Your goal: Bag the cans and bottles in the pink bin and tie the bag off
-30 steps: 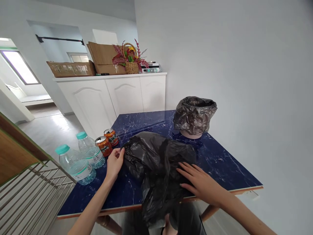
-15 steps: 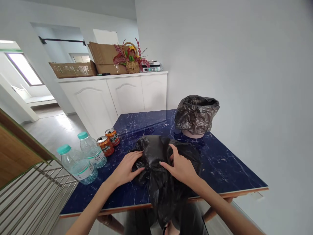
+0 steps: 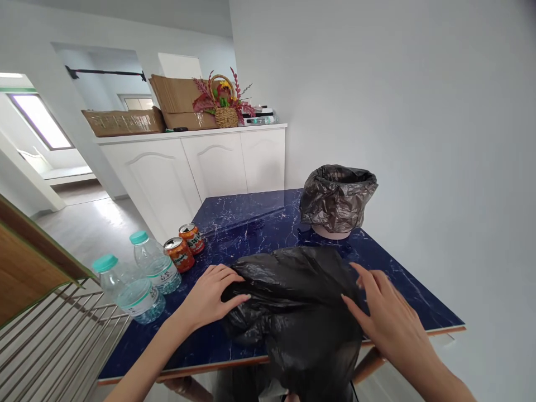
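A black plastic bag (image 3: 301, 296) lies spread and creased on the blue marbled table (image 3: 234, 215), its lower part hanging over the front edge. At its left end, my left hand (image 3: 213, 296) is closed around a bunched part of the film, thumb and fingers on either side. On the other end is my right hand (image 3: 387, 312), thumb and forefinger well apart, the thumb touching the film. Behind the bag stands a bin (image 3: 330, 232) lined with another black bag (image 3: 339, 201) folded over its rim.
Two clear bottles with teal caps (image 3: 140, 298) and two orange cans (image 3: 180, 254) stand along the table's left side. A metal rack (image 3: 54, 340) is at the lower left. Behind, a white cabinet (image 3: 159, 173) bears cardboard boxes (image 3: 125, 121) and a flower basket (image 3: 226, 116).
My right hand has moved right, away from my left hand. The bag, bunched between them before, is now spread wider and flatter. My left hand has stayed almost in place.
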`<action>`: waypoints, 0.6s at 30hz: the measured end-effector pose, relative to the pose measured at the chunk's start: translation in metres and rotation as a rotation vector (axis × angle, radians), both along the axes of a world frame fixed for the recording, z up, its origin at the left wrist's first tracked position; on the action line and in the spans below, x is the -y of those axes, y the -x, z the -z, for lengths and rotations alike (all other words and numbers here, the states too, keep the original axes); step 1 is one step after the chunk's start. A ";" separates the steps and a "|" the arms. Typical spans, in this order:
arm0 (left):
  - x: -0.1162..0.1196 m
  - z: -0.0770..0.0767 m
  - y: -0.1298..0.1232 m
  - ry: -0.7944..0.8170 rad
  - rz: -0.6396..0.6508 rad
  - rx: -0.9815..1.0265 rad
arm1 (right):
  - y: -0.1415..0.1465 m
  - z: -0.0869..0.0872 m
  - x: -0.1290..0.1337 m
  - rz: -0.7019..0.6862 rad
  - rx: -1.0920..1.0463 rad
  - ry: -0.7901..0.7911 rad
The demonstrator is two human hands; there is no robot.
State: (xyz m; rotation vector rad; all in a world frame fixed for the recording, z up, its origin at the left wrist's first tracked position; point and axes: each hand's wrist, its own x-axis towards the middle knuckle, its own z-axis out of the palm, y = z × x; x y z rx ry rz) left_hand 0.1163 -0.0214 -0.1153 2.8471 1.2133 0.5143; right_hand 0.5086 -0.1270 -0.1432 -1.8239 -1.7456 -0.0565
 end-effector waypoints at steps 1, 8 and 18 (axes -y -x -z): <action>-0.001 -0.003 -0.007 -0.009 0.006 0.026 | 0.010 -0.008 0.000 -0.009 0.025 -0.098; -0.017 0.033 -0.021 0.089 0.060 -0.091 | 0.113 -0.013 -0.041 -0.448 0.065 0.133; -0.010 0.060 0.033 0.065 -0.066 -0.138 | 0.060 0.058 -0.106 -0.329 0.175 0.356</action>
